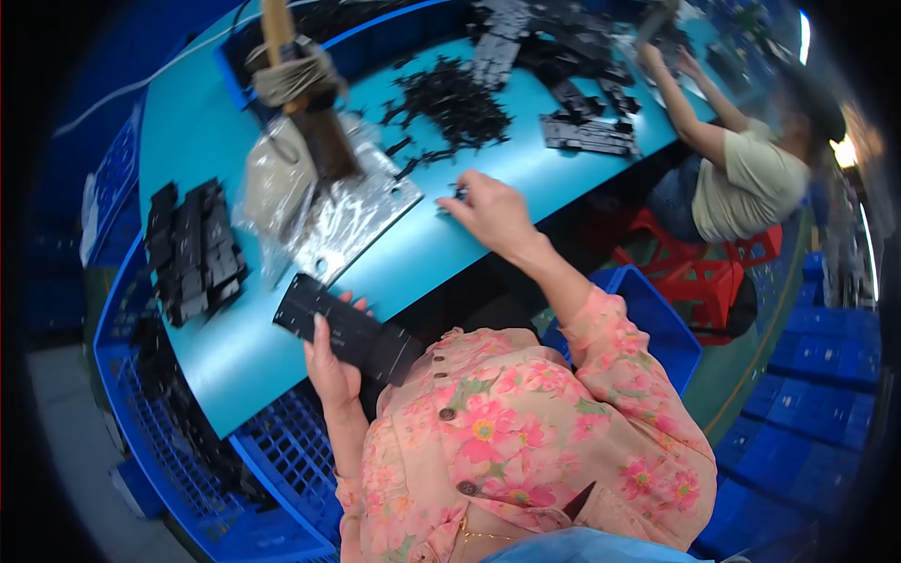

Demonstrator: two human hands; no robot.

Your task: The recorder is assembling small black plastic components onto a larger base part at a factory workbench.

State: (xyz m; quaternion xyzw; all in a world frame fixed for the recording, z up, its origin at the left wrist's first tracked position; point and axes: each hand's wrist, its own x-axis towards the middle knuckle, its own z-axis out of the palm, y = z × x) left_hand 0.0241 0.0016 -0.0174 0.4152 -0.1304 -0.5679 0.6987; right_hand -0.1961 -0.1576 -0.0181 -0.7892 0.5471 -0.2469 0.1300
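left hand (330,361) closed around a long flat black plastic strip (345,328), fingers curled over its near edge, thumb underneath; strip held level just off the near edge of the turquoise table (216,141), pointing from upper left to lower right, its lower end close to the floral blouse (526,441).

right hand (490,211) stretched forward over the table, palm down, fingertips pinched on a small black part (458,194) lying on the tabletop; fingers partly bent, grip on the part too small to judge for certain.

just beyond the right hand, a loose heap of small black parts (455,98) scattered across the middle of the table. to the left of the hand, a crinkled clear plastic bag (352,211) spread flat, with a beige bag (277,174) and a brown wrapped post (300,84) standing over it. further left, a stack of black strips (192,249) laid side by side near the table's left edge.

at the far end, more piled black strips (587,131) and another person (741,178) in a beige shirt, seated near a red stool (713,277), both arms reaching onto the table.

blue crates (272,460) below the near table edge and along the left, one holding dark parts; more blue crates (826,413) stacked to the right.
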